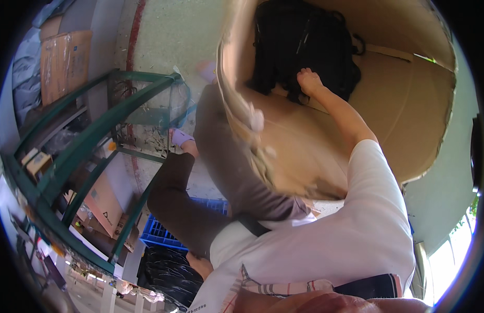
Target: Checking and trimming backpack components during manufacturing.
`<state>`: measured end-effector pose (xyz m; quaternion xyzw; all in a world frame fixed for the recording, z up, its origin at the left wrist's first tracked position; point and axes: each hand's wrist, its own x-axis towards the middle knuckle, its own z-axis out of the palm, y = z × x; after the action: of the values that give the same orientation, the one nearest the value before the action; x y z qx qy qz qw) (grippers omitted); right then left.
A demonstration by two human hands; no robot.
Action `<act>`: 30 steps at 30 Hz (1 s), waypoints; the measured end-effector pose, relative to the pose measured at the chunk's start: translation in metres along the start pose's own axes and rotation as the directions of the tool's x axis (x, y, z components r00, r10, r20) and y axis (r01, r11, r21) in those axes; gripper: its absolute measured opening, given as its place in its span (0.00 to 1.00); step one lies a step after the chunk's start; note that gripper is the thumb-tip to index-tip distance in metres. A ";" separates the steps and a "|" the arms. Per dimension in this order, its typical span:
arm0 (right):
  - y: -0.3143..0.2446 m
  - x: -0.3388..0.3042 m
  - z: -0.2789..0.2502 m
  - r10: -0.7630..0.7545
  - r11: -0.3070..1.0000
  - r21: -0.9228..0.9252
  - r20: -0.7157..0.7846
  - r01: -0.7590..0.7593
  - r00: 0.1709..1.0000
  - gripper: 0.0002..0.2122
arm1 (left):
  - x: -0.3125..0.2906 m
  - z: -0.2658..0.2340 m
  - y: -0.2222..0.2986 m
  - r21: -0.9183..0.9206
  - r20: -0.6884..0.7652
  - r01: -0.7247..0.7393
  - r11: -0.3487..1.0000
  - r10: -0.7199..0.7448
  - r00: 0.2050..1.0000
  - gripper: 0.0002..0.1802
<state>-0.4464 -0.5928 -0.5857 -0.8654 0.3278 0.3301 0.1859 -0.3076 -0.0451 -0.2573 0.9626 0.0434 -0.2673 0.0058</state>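
A large open cardboard box (414, 115) stands in front of me, its near rim bent and ragged. Inside lies a black backpack (315, 41) with straps and buckles. My right arm reaches over into the box, and my right hand (308, 82) is closed at the near edge of the backpack, fingers curled on it. What exactly the fingers grip is too small to make out. Low beside my thigh is my left hand (200, 265), next to a shiny black plastic bundle (169, 274); its fingers are mostly hidden.
A green metal frame (90, 133) with cartons inside stands to my left. Below me is a blue plastic crate (161, 229), close to my bent legs. A taped brown carton (65, 65) leans at the far left. A red line (135, 39) runs along the floor.
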 end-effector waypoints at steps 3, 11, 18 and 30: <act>-0.004 0.046 0.005 -0.077 0.983 -0.164 0.035 0.082 0.996 0.14 | 0.007 -0.006 -0.022 -0.191 -0.015 0.192 0.963 -0.198 0.980 0.13; 0.055 0.084 0.053 -0.009 0.737 -0.674 -0.073 -0.043 0.997 0.16 | 0.022 -0.012 -0.024 -0.343 0.056 0.315 0.885 -0.315 0.947 0.09; 0.056 -0.061 0.050 -0.234 0.809 -0.520 0.145 0.275 0.961 0.07 | 0.024 -0.009 -0.011 -0.310 0.108 0.227 0.923 -0.203 0.973 0.08; -0.093 -0.306 -0.233 -0.483 0.875 -0.343 -0.641 0.341 0.596 0.02 | -0.026 -0.099 0.342 -0.777 -0.144 -0.628 0.051 0.956 0.256 0.35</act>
<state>-0.4506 -0.5157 -0.1978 -0.9893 0.1316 -0.0524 0.0358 -0.2488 -0.3847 -0.1631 0.6327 -0.4184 -0.3704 0.5362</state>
